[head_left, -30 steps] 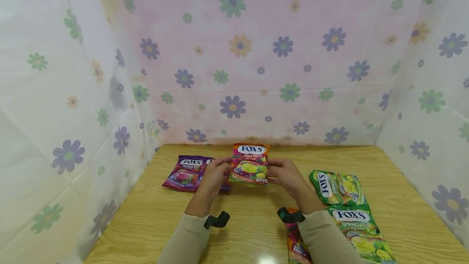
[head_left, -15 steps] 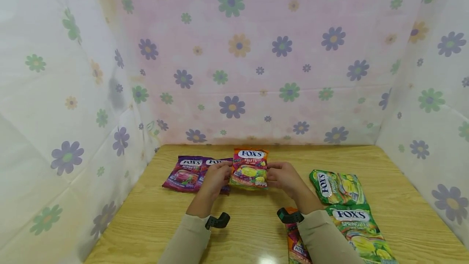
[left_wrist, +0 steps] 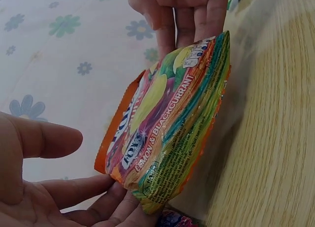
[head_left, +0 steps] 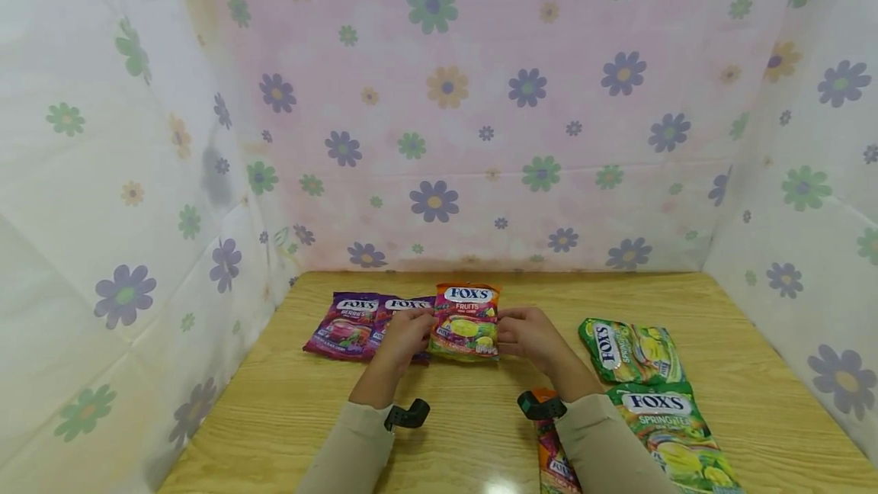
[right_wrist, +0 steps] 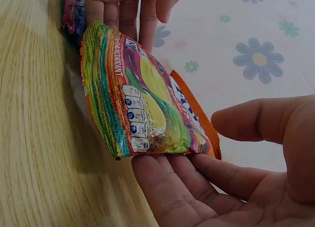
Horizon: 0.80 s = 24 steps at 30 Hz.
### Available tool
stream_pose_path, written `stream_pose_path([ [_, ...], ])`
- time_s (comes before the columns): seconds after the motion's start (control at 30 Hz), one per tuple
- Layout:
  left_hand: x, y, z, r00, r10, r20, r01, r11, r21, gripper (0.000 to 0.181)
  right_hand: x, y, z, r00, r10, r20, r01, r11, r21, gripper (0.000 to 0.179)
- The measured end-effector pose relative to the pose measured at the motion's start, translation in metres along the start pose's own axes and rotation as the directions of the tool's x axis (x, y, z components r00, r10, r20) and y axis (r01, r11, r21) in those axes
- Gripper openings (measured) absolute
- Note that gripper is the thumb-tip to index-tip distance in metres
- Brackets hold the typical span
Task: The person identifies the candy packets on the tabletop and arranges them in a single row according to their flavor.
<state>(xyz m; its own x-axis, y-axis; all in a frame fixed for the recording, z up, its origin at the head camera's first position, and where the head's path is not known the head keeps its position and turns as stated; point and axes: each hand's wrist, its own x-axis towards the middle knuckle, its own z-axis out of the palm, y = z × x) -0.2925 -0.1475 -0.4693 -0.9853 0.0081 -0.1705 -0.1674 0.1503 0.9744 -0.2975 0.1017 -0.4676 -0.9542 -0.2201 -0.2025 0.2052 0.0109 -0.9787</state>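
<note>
An orange-topped Fox's Fruits candy bag [head_left: 465, 322] is between my two hands near the table's far side. Its lower edge lies close to the wood; whether it rests there fully I cannot tell. My left hand [head_left: 406, 335] touches one side edge with nearly straight fingers, its thumb [left_wrist: 51, 140] apart from the wrapper. On the opposite edge, the fingertips of my right hand [head_left: 530, 335] press lightly, and that thumb [right_wrist: 251, 119] also stands away. Just left of the bag lie two purple Fox's Berries bags, one [head_left: 346, 326] in plain sight, the other [head_left: 401, 307] partly behind my left hand.
Two green Fox's Spring Tea bags, a far one [head_left: 632, 351] and a near one [head_left: 675, 433], lie at the right. Another orange Fruits bag [head_left: 554, 452] shows beside my right sleeve, partly covered. Flowered cloth [head_left: 480, 197] encloses the wooden table [head_left: 453, 418] at the back and sides.
The orange Fruits bag has come down slightly towards the table between my hands. The thumbs and fingers have eased outward a little, and the other bags have stayed put.
</note>
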Motion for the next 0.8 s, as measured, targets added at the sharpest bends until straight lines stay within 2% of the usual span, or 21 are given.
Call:
stream_pose_path([
  [0.27,0.0006,-0.0005,-0.0016,1.0,0.002,0.024,-0.002,1.0,-0.014,0.05,0.001,0.0015,0.0004,1.0,0.011,0.0,-0.011,1.0,-0.017,0.045],
  [0.43,-0.0002,-0.0005,-0.0021,0.999,0.006,0.038,-0.007,1.0,0.009,0.051,0.0024,0.0044,-0.001,0.999,0.032,0.006,-0.032,0.999,-0.039,0.047],
  [0.67,0.0013,-0.003,-0.0032,0.999,-0.032,0.036,0.031,0.999,0.04,0.051,0.0028,0.0074,-0.0024,0.998,0.046,0.031,-0.044,0.997,-0.07,0.05],
  [0.8,0.0032,-0.0066,-0.004,0.999,-0.028,0.041,0.026,0.999,0.037,0.052,0.0044,0.0095,-0.0027,0.998,0.048,0.044,-0.045,0.997,-0.069,0.052],
])
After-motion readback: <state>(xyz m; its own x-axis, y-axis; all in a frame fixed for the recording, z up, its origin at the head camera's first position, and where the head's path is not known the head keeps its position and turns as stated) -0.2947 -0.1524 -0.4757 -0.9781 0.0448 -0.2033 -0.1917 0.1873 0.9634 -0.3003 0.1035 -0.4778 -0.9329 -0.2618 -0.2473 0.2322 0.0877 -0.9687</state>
